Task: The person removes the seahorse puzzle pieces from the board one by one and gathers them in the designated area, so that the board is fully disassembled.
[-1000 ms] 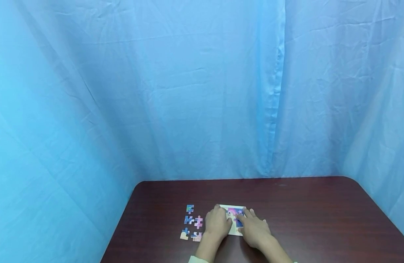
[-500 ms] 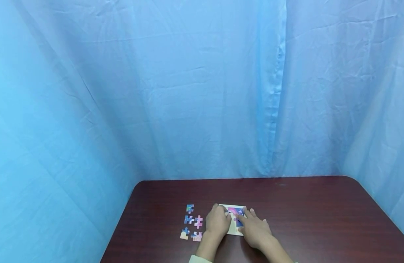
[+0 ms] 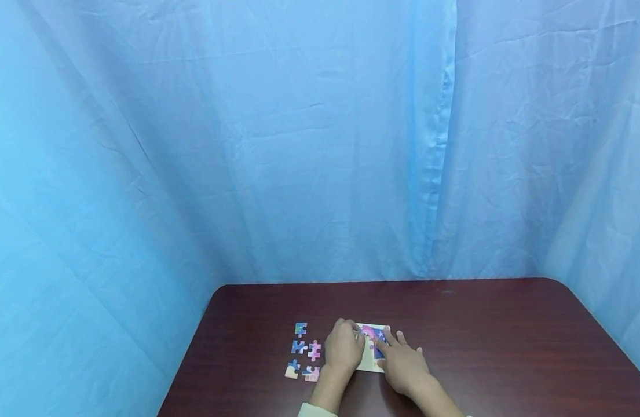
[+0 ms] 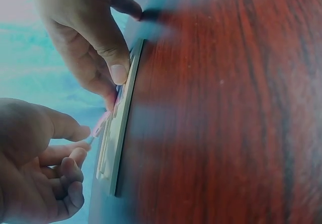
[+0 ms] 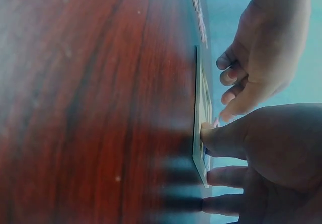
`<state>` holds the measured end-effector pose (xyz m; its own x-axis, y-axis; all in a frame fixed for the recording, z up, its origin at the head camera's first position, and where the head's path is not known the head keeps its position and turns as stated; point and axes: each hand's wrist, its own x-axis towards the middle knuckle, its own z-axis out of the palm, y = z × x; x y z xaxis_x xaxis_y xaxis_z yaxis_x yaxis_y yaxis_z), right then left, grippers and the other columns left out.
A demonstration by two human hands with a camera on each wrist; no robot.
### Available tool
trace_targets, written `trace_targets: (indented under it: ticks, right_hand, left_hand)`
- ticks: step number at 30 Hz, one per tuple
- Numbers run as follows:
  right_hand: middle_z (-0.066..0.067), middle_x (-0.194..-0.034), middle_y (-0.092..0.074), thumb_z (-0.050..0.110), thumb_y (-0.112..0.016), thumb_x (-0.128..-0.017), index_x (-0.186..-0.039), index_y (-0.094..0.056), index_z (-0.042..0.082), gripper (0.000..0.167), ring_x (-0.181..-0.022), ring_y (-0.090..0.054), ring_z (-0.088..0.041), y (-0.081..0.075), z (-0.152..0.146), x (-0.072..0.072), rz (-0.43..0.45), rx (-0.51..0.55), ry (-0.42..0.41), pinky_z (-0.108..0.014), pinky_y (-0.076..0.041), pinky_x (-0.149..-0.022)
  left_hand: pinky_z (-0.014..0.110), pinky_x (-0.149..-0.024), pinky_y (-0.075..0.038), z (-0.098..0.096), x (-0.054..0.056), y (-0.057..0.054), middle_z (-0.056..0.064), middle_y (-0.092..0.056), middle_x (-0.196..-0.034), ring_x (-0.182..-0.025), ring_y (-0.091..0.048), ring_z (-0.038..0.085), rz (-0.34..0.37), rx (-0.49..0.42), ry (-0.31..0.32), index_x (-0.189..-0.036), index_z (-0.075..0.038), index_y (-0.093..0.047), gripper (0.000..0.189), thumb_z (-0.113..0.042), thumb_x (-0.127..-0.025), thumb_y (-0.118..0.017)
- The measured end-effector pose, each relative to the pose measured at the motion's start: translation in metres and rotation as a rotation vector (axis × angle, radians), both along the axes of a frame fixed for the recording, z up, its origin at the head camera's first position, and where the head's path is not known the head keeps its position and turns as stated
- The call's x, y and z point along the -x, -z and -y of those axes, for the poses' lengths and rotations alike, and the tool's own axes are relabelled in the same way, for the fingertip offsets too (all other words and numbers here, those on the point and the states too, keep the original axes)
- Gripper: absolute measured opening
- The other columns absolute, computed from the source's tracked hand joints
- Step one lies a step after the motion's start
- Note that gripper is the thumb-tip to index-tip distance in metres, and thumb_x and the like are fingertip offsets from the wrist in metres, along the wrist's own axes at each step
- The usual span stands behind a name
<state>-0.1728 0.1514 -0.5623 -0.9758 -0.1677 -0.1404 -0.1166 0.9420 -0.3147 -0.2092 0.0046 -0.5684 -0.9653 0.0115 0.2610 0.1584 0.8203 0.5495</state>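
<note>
A small cream puzzle tray [image 3: 368,360] lies on the dark table between the two hands. Fitted along its right side are blue and pink jigsaw pieces, one showing a white star [image 3: 380,334]. My left hand [image 3: 344,347] is over the tray's left part, thumb and index finger pinching a pink-edged puzzle piece [image 4: 102,124] tilted up at the tray's surface. My right hand [image 3: 405,365] lies across the tray's right edge with fingers spread. Its thumb [image 4: 118,74] presses on the tray, and other fingertips reach past the far side onto the table.
Several loose puzzle pieces [image 3: 314,351] lie left of the left hand, in two rough columns. The dark red wooden table [image 3: 486,341] extends to the right and behind the tray. Blue curtains [image 3: 320,145] hang around its back and sides.
My left hand has shifted slightly away from me along the tray, its fingers now nearer the far edge. The right hand stays in place on the tray.
</note>
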Motion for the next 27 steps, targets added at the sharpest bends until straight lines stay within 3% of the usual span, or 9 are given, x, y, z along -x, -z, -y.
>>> trace_targets:
  ticks: [12,23,27]
  right_hand:
    - [-0.02,-0.165,-0.045,0.025,-0.069,-0.099,-0.146,-0.063,0.014,0.048,-0.154,-0.039,-0.051,-0.0005,0.0003,0.0014,0.029,0.017,0.01,-0.087,-0.036,-0.106]
    - [-0.021,-0.165,-0.044,0.025,-0.069,-0.099,-0.147,-0.063,0.014,0.049,-0.153,-0.039,-0.052,-0.0005,0.0012,0.0025,0.033,0.01,0.007,-0.087,-0.036,-0.105]
    - [-0.021,-0.165,-0.044,0.024,-0.068,-0.1,-0.147,-0.062,0.013,0.049,-0.153,-0.039,-0.052,-0.0011,0.0005,0.0019,0.037,0.016,0.01,-0.087,-0.036,-0.106]
  left_hand:
    - [0.03,-0.061,-0.05,-0.0003,0.002,-0.0024,-0.005,-0.06,-0.075,-0.065,-0.059,0.01,-0.031,-0.049,0.003,-0.078,-0.013,-0.072,0.011,-0.011,-0.085,-0.081]
    - [0.039,-0.07,-0.054,0.0012,-0.002,-0.0024,0.002,-0.063,-0.09,-0.086,-0.065,0.022,-0.044,-0.033,0.005,-0.077,-0.014,-0.07,0.014,-0.012,-0.086,-0.08]
    - [0.036,-0.065,-0.051,0.0025,-0.0037,-0.0023,-0.001,-0.066,-0.082,-0.076,-0.064,0.018,-0.031,-0.07,-0.002,-0.078,-0.015,-0.068,0.015,-0.012,-0.087,-0.08]
